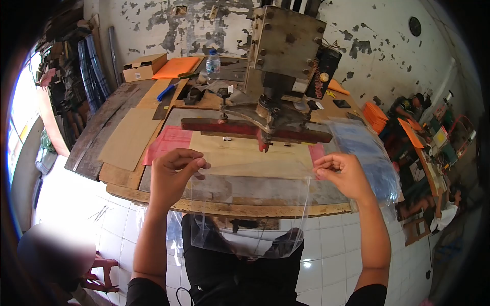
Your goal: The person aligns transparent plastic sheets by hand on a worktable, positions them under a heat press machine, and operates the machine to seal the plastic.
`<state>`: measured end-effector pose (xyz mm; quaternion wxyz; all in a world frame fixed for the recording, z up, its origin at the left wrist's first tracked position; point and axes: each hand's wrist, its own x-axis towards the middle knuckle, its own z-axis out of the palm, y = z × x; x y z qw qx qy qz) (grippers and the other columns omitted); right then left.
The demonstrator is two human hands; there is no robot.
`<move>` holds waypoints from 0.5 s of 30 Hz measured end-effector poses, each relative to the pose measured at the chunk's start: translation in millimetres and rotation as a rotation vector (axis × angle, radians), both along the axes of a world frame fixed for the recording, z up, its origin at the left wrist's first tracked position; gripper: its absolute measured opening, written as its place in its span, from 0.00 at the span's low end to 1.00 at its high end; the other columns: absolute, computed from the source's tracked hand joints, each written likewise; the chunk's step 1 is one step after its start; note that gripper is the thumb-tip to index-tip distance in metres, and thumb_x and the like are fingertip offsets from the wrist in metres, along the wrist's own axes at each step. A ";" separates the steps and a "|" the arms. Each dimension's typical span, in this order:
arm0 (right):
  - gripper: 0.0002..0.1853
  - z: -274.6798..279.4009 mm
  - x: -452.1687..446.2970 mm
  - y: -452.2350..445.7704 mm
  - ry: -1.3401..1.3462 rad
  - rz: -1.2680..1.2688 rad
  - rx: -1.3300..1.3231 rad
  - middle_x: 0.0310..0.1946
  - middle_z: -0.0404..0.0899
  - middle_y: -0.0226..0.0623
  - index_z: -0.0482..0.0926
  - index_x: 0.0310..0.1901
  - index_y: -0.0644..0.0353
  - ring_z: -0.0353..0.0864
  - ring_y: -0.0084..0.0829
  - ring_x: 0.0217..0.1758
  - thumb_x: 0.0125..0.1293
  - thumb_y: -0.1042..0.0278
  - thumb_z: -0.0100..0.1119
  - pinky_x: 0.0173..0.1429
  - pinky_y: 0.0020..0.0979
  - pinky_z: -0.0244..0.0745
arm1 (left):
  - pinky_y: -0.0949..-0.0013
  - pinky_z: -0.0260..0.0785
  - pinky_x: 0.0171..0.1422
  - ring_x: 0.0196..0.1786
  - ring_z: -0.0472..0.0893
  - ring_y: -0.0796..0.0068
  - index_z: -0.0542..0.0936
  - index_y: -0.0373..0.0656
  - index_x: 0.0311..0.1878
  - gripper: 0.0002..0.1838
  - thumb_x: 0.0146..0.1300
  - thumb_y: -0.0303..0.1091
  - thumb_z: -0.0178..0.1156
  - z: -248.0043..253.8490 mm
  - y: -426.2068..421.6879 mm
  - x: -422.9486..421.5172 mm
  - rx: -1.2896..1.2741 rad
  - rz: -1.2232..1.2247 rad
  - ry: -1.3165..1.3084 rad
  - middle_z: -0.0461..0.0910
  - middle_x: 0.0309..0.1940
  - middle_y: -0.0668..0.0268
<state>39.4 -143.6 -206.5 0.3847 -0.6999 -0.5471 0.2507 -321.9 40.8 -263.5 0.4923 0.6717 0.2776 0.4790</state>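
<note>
A clear plastic sheet [255, 196] hangs between my hands, its lower part over my lap and the table's front edge. My left hand [178, 176] pinches its upper left corner. At the upper right corner, the fingertips of my right hand [341, 173] are closed on the sheet. Just beyond it, a tan board [229, 158] lies on the press bed, with pink-red material [168, 145] showing at both sides. Above that board stands the press head [268, 115] with a long red bar [224, 125].
A stack of clear plastic sheets [357, 153] lies at the table's right. Brown board [127, 137] covers part of the left side. Farther back are a blue cutter [166, 92], a water bottle [213, 64] and a cardboard box [144, 68]. Another person [408, 109] sits at far right.
</note>
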 end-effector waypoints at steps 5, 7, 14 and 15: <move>0.10 -0.9 1.1 0.1 0.001 0.038 0.038 0.43 0.91 0.41 0.85 0.51 0.72 0.90 0.25 0.46 0.70 0.81 0.66 0.53 0.27 0.86 | 0.69 0.88 0.42 0.43 0.91 0.71 0.85 0.26 0.48 0.10 0.72 0.25 0.69 6.5 -3.1 1.1 -0.037 0.018 0.021 0.91 0.38 0.54; 0.10 0.3 1.4 1.0 0.004 0.045 0.033 0.43 0.91 0.41 0.85 0.51 0.72 0.89 0.25 0.46 0.70 0.82 0.66 0.53 0.27 0.86 | 0.69 0.88 0.42 0.43 0.91 0.71 0.84 0.26 0.48 0.10 0.72 0.26 0.69 4.3 -1.9 1.8 -0.072 -0.034 -0.016 0.91 0.38 0.55; 0.09 2.2 1.1 0.1 0.055 0.024 0.040 0.43 0.91 0.41 0.84 0.49 0.71 0.89 0.25 0.45 0.69 0.82 0.66 0.52 0.28 0.87 | 0.70 0.88 0.42 0.44 0.91 0.71 0.84 0.27 0.48 0.09 0.73 0.26 0.68 3.1 -0.7 0.9 -0.056 -0.053 0.010 0.91 0.38 0.55; 0.09 1.7 1.9 -0.3 0.056 0.024 0.040 0.43 0.91 0.41 0.84 0.49 0.71 0.89 0.25 0.45 0.69 0.82 0.66 0.52 0.28 0.87 | 0.70 0.88 0.42 0.44 0.91 0.71 0.84 0.27 0.48 0.09 0.74 0.26 0.67 2.2 -0.3 0.8 -0.062 -0.058 -0.002 0.91 0.38 0.56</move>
